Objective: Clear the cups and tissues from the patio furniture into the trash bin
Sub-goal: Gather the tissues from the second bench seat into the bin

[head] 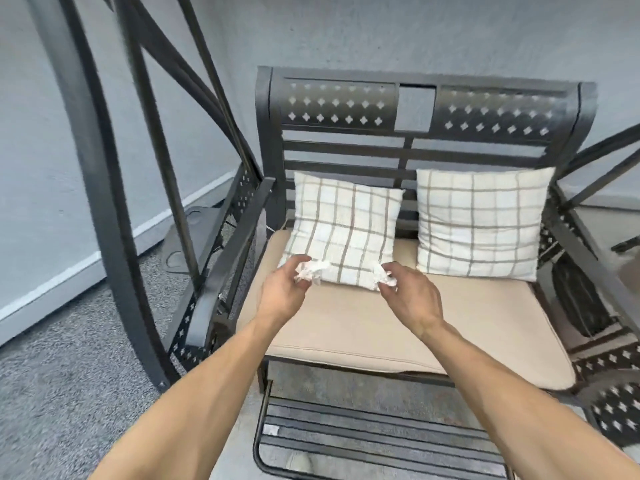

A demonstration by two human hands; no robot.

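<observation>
Both my arms reach over the tan seat cushion (398, 327) of a dark metal swing bench. My left hand (282, 292) pinches a crumpled white tissue (313, 270) between thumb and fingers, just in front of the left checked pillow (343, 230). My right hand (412, 296) grips a second crumpled white tissue (384, 277) at the same pillow's lower right corner. Both tissues sit slightly above the cushion, close to the pillow's bottom edge. No cup and no trash bin is in sight.
A second checked pillow (481, 220) leans against the slatted backrest (415, 116) on the right. Metal armrests (221, 275) flank the seat, and a slatted footrest (377, 441) lies below. Curved frame posts (104, 209) rise at left over grey carpet (62, 375).
</observation>
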